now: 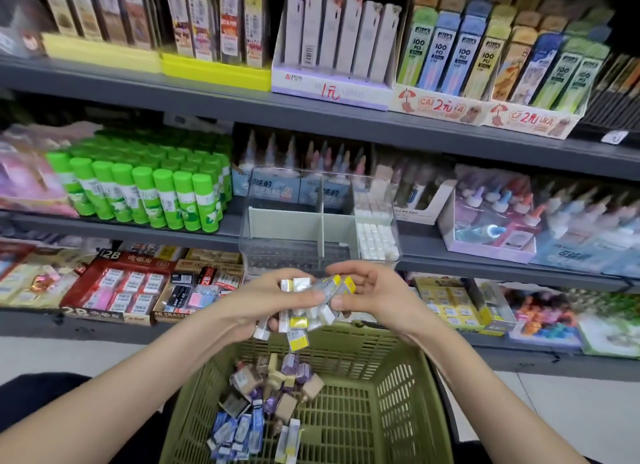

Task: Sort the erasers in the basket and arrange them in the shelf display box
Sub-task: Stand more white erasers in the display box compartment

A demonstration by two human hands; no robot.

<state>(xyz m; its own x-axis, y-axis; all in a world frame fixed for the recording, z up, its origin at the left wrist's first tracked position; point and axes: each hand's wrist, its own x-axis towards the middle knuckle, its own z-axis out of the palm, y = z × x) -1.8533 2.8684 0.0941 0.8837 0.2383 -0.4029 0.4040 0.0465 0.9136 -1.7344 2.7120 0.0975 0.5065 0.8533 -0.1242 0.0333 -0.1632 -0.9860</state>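
Note:
My left hand (263,306) grips a bunch of small yellow-and-white wrapped erasers (304,316) above the green basket (391,387). My right hand (369,292) pinches the top of the same bunch, at an eraser with a yellow end (341,285). More erasers in blue, purple and tan wrappers (263,404) lie in the basket's left half. Just beyond my hands stands the clear display box (277,252) with pale green dividers on the middle shelf. Its right compartments hold small white erasers (375,240); the left ones look bare.
Green glue sticks (145,193) fill the shelf left of the box. Boxed 2B erasers (117,287) sit on the lower shelf, and yellow eraser boxes (450,306) lie to the right. Glue bottles (495,221) stand right of the box.

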